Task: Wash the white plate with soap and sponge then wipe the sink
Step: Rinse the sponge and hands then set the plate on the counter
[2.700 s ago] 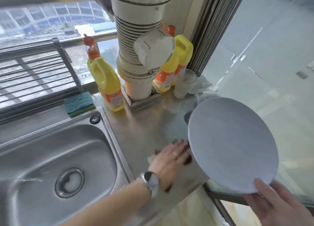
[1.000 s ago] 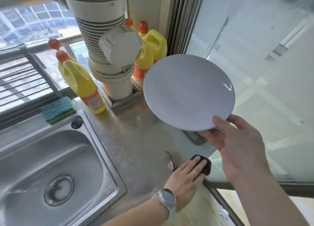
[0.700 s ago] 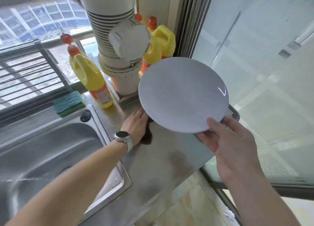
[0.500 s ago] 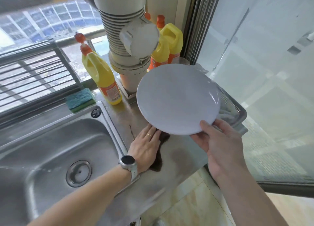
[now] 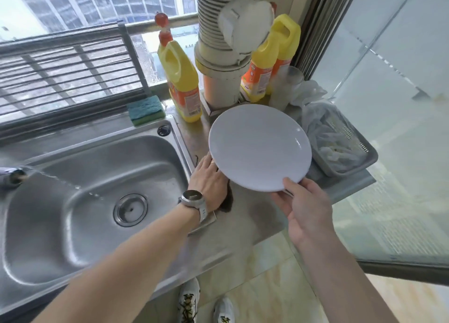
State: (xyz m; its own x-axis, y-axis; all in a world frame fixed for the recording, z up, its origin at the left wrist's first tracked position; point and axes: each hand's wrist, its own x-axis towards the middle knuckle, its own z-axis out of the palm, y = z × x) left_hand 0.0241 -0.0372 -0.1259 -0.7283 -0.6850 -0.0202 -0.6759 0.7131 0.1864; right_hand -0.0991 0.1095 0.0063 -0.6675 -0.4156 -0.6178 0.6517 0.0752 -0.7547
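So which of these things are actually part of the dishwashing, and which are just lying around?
In use or needed:
plate, held by the right hand
dark cloth under the left hand
sponge
soap bottles
sink

Just lying about:
tray of bagged items
plastic cup
white pipe

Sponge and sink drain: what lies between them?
Head view: only the sink rim and bare basin wall between sponge and drain; a small round cap sits just right.
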